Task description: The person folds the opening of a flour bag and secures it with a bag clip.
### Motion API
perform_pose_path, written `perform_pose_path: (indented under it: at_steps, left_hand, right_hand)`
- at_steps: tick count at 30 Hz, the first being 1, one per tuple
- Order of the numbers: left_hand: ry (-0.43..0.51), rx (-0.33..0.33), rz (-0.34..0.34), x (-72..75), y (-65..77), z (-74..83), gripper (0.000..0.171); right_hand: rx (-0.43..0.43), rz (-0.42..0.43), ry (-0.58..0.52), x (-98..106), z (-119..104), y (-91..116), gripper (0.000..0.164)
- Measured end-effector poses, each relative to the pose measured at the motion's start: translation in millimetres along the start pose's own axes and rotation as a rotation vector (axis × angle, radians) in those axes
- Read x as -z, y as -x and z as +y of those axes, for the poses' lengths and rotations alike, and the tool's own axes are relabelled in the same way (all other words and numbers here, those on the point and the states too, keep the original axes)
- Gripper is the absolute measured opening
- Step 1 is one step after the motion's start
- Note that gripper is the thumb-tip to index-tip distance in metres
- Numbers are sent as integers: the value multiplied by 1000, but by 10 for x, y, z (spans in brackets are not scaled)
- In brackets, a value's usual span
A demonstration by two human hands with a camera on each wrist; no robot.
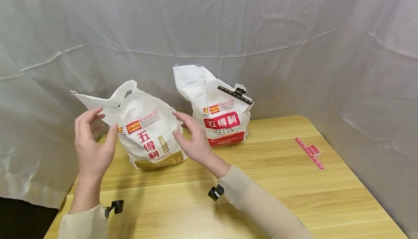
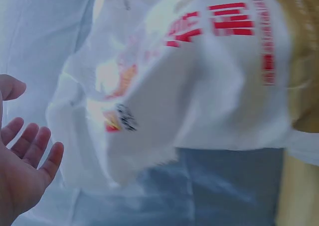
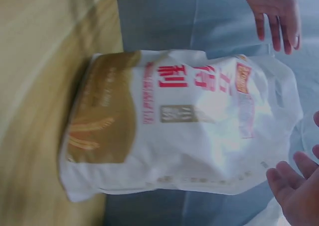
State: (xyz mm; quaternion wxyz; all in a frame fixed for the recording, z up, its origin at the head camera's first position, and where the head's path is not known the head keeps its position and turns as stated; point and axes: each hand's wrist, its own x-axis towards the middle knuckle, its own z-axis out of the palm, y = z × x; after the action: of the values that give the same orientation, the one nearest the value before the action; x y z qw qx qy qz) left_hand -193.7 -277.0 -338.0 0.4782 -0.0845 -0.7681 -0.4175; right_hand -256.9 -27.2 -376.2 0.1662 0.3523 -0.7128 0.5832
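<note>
A white flour bag with a gold bottom band (image 1: pixel 148 133) stands on the table, its handled top flopped over to the left. My left hand (image 1: pixel 93 142) is raised at the bag's left side, fingers spread and relaxed, holding nothing. On the opposite side my right hand (image 1: pixel 194 137) has its fingertips right at the bag's edge, thumb apart from the fingers. In the left wrist view the left hand (image 2: pixel 25 161) shows an open palm beside the bag (image 2: pixel 224 101). The right wrist view has the right hand (image 3: pixel 299 186) near the bag's top corner (image 3: pixel 199 151), fingers loosely bent.
A second flour bag with a red label (image 1: pixel 225 122) stands behind on the right, a black bag clip (image 1: pixel 235 94) fastened across its upper edge. A red bag clip (image 1: pixel 310 153) lies on the right of the wooden table (image 1: pixel 277 188). Grey cloth (image 1: pixel 209 21) hangs around the table.
</note>
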Motion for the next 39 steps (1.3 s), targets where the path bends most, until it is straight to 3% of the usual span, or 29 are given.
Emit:
perform_pose_path:
  at_steps: [7,16,22,27,33,39]
  left_hand:
    - [-49,-175,-77,-181,-411,145,53]
    - [-133,-365,-314,-399,-873,155,48]
    - [-271,-355,-572,-462,-1056,134,55]
    - [-399,-355,-748,-484,-1132,105,59]
    - [-432,-397,-780,-524,-1160,44,38]
    - [-474,-414,-726,-525,-1139,-40,22]
  right_hand:
    - [103,40,107,69,-20,-303,54]
    - [28,-71,231,73,102,-584,58]
    - [-105,-206,316,29,139,-674,65]
    - [-103,-194,310,-45,195,-700,59]
    - [-75,-85,285,-90,260,-709,38]
    - [-43,-18,296,-139,277,-729,24]
